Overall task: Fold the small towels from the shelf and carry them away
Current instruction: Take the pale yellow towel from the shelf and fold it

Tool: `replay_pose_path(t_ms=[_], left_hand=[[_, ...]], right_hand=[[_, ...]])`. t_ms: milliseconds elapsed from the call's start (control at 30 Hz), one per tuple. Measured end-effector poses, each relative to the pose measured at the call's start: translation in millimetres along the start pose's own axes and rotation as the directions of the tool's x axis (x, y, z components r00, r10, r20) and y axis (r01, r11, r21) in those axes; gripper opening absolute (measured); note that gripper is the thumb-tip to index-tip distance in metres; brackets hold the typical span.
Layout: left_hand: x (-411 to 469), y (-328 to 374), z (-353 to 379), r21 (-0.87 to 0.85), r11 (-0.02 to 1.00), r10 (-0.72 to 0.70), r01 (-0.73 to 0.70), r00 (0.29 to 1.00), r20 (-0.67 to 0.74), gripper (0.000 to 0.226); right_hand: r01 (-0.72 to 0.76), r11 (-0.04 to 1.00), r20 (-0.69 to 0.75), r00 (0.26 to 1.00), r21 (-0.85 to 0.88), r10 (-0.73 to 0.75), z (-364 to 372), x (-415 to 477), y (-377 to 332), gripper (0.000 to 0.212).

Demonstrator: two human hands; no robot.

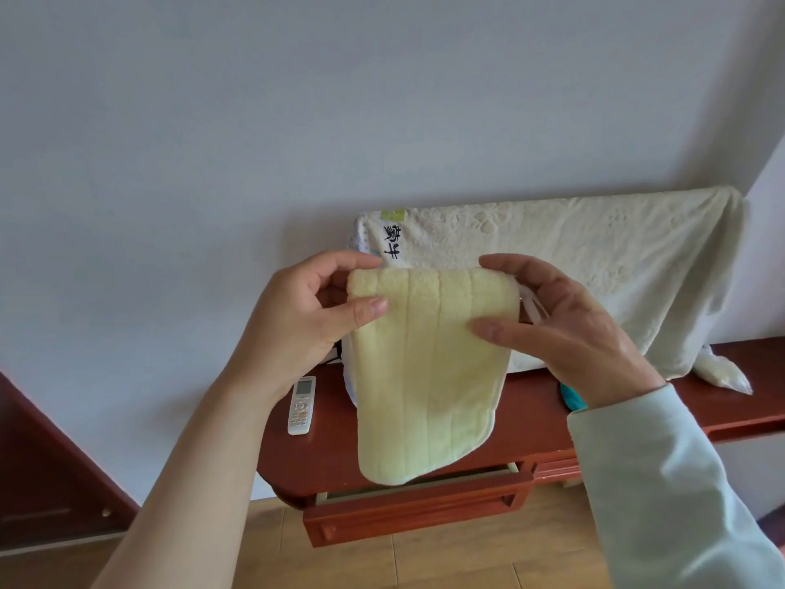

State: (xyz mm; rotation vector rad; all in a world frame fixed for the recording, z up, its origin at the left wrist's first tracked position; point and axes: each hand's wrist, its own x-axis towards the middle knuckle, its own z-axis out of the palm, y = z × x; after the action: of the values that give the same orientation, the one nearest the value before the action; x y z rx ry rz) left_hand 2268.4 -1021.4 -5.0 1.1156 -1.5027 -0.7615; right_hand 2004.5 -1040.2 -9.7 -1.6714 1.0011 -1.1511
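A small pale yellow-green towel [424, 388] with stitched vertical ribs hangs in the air in front of me, held by its top edge. My left hand [306, 316] pinches the top left corner, thumb in front and fingers behind. At the top right corner my right hand [560, 320] grips the same way. The towel's lower end droops over the red-brown shelf [323, 457]. A thin white loop shows behind the towel's right edge.
A large cream towel [594, 265] drapes over something standing at the back of the shelf. A white remote control [301, 406] lies on the shelf's left part. A drawer [416, 512] below stands pulled out. Also on the shelf are a teal object [571, 397] and a plastic bag [722, 374].
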Motion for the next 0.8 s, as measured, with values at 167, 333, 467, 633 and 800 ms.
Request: replay_pose_path(t_ms=[167, 333, 467, 633, 800], left_hand=[[1.5, 0.7, -0.4, 0.144, 0.988, 0.076, -0.062, 0.992, -0.096, 0.029], [3.7, 2.1, -1.9, 0.174, 0.979, 0.125, -0.105, 0.986, -0.11, 0.028], [2.7, 2.7, -3.9, 0.155, 0.982, 0.122, -0.108, 0.989, -0.08, 0.025], [-0.1, 2.1, -0.7, -0.118, 0.992, 0.055, -0.051, 0.998, 0.033, 0.019], [-0.3, 1.8, 2.2, -0.245, 0.968, 0.062, -0.061, 0.998, -0.002, 0.022]], right_hand=[[0.025, 0.999, -0.028, 0.999, -0.023, -0.025, 2.4, 2.9, -3.1, 0.062], [0.053, 0.998, -0.045, 0.998, -0.022, -0.054, 4.1, 5.2, -2.3, 0.057], [0.076, 0.997, -0.057, 0.996, 0.004, -0.076, 5.4, 5.0, -2.2, 0.042], [0.079, 0.997, -0.045, 0.996, 0.008, -0.078, 10.2, 6.7, -1.9, 0.022], [0.072, 0.986, 0.037, 0.996, 0.149, -0.078, 14.8, 2.2, -0.5, 0.018]])
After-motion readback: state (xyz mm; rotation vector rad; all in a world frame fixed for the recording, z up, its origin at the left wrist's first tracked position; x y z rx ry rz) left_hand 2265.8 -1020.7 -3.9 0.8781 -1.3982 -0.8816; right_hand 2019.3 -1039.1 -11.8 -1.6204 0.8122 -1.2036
